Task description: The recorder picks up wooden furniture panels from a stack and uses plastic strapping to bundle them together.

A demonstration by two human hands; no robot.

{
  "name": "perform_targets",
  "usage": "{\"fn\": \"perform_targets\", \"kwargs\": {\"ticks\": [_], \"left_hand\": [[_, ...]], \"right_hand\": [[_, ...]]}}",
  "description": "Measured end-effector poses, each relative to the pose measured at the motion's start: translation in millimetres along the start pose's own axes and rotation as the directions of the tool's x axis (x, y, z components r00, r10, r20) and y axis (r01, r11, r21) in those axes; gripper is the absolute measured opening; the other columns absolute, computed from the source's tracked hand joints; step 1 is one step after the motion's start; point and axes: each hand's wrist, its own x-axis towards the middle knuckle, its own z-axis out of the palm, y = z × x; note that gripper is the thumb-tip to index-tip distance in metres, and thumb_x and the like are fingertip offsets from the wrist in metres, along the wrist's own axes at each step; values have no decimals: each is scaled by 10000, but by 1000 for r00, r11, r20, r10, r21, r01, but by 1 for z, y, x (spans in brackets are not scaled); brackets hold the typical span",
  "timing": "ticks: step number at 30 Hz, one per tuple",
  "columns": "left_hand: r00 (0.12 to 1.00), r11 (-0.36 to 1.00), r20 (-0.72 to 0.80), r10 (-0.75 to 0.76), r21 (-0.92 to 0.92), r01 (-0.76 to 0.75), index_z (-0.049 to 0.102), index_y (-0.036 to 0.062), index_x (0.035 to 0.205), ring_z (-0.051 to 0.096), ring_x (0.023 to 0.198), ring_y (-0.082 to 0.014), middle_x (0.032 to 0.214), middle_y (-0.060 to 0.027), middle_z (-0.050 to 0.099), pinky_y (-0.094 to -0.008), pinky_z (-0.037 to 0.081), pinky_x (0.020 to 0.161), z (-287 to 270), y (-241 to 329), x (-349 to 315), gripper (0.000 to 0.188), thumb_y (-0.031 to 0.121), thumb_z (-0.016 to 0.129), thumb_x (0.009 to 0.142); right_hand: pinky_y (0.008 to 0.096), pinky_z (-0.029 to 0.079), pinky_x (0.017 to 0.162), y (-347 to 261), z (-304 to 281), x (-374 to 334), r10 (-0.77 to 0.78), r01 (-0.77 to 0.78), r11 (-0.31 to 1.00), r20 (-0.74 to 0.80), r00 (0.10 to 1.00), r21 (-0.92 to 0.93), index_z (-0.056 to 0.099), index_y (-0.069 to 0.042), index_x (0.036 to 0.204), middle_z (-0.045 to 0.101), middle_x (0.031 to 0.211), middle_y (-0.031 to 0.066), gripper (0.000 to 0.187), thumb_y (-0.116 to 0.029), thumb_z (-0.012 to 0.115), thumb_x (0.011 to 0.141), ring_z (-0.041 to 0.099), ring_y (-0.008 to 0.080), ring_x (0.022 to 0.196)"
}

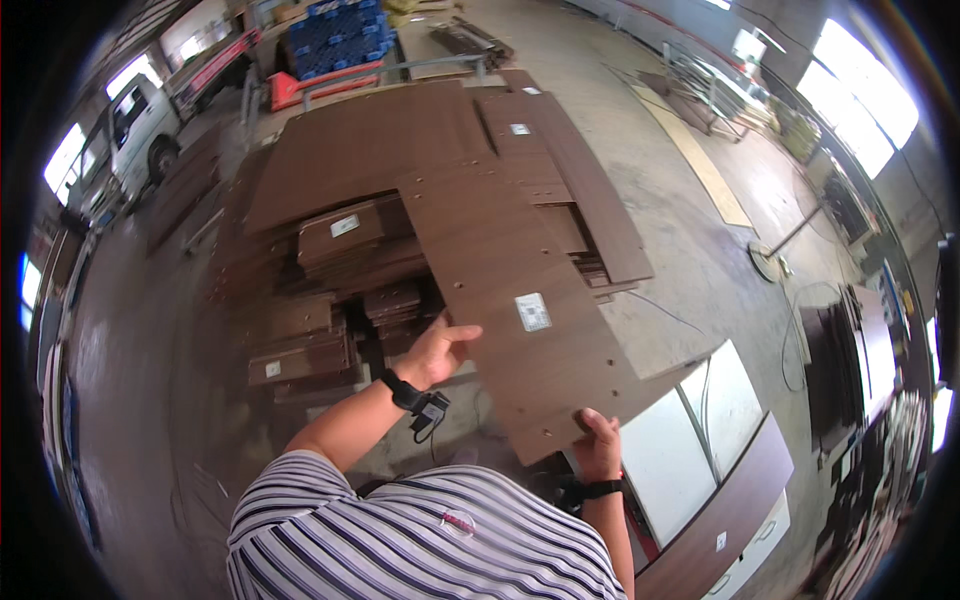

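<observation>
Between my two hands is a long dark-brown wooden panel [500, 255] with drilled holes and a white label [533, 312]. Its far end reaches over a large stack of similar brown boards [370, 140]. My left hand [438, 352] grips the panel's left edge, thumb on top and fingers hidden beneath. At the near right corner my right hand [598, 445] holds the edge, its thumb on the upper face. Shorter labelled boards [350, 235] are piled to the left of the panel.
At my right, white panels [665, 465] lie beside a purplish-brown board [720, 510]. More boards [850, 350] lean along the right side. Farther off are a blue plastic pallet [340, 38], a white truck [140, 130] and a stand with a round base [768, 262].
</observation>
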Motion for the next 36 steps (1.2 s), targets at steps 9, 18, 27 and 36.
{"fn": "perform_targets", "kwargs": {"ticks": [9, 18, 27, 36], "left_hand": [[998, 998, -62, 13, -61, -17, 342, 91, 1365, 439, 1233, -198, 1310, -41, 467, -341, 378, 1033, 13, -23, -35, 703, -112, 604, 745], [940, 968, -233, 250, 27, -250, 318, 104, 1360, 454, 1201, -185, 1299, -45, 453, -350, 400, 1000, 18, -11, -118, 676, 47, 674, 788], [765, 893, -461, 450, 208, -400, 442, 25, 1276, 559, 1072, -210, 1181, -105, 560, -367, 464, 917, -56, 54, -219, 550, -5, 618, 756], [600, 840, -600, 529, 469, -272, 405, -36, 1271, 504, 1129, -210, 1207, -121, 536, -339, 386, 956, -187, 211, -320, 644, 51, 663, 687]], "right_hand": [[398, 471, 859, -42, 14, -18, -139, 150, 982, 104, 985, -114, 484, 38, 1182, 584, 1052, 134, 520, -130, 616, 708, 585, 285, 954], [376, 459, 880, 22, 67, 25, 258, -240, 966, 356, 898, -94, 533, 56, 1092, 600, 1034, 118, 371, -107, 606, 767, 573, 238, 987], [334, 488, 838, 127, 214, 23, 572, -490, 817, 538, 619, -305, 503, -53, 1177, 572, 1091, 53, 378, -54, 633, 822, 562, 179, 1006], [346, 526, 859, 327, 330, 57, 816, -813, 518, 440, 375, -266, 556, -71, 1118, 609, 1072, 23, 271, -75, 631, 857, 597, 167, 987]]}}
